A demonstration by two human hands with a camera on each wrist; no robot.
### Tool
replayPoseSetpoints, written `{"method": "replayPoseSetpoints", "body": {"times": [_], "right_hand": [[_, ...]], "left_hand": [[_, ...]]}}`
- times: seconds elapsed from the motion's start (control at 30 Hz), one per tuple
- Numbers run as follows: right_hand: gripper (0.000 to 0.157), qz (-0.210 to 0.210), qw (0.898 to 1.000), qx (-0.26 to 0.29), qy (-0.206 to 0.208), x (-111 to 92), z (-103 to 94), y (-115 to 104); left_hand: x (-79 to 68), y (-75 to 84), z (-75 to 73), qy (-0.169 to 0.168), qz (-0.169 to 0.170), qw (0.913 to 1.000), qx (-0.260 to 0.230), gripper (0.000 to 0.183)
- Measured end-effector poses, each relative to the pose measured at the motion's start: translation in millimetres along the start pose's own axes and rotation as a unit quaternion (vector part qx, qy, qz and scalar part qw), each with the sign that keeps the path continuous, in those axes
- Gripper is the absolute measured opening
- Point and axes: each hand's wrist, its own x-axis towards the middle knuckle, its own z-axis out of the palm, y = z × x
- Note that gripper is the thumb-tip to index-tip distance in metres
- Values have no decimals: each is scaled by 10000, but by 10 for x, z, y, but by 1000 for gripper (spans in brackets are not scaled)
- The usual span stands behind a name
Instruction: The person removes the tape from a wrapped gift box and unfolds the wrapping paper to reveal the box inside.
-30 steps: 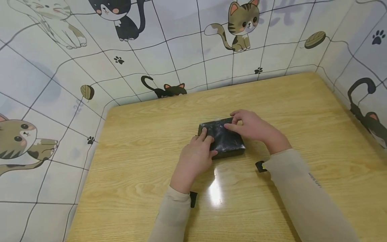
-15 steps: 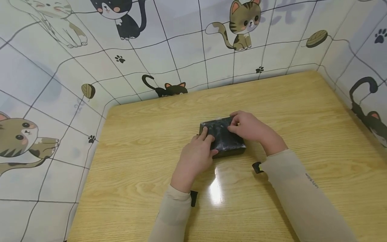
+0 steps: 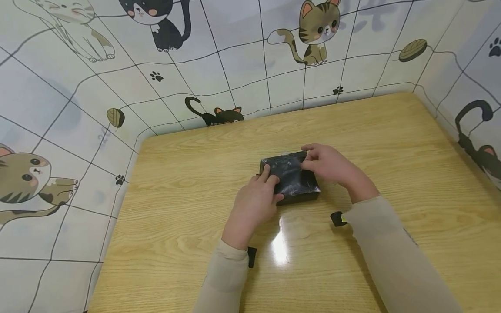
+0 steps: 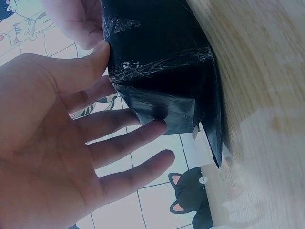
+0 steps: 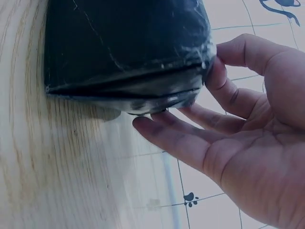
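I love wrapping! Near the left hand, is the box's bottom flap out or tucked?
Out: the left wrist view shows the bottom flap jutting from the box.

Indoors; we take it for a playful, home-like corner, though we cannot tell a child's room from a decorated workspace. Pale wall covering (image 3: 242,69), ruled in dark grid lines, rises along the far, left and right edges of a wood-grain table (image 3: 176,195). We note its prints: a striped cat (image 3: 316,34) above the far edge, a paw print (image 3: 156,76), a yarn ball (image 3: 412,50) near the far right corner.
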Motion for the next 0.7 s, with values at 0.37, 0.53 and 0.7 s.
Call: {"method": "replayPoseSetpoints", "body": {"times": [0.37, 0.53, 0.7], "right_hand": [[26, 5, 10000, 61, -8, -69, -82, 88], [26, -105, 9999, -73, -22, -97, -130, 134], [26, -109, 9993, -355, -4, -150, -265, 198]], "left_hand": [[-4, 2, 13, -75, -32, 10000, 57, 48], [-6, -5, 24, -49, -40, 10000, 63, 48], [-22, -14, 17, 5, 5, 10000, 13, 48]]}}
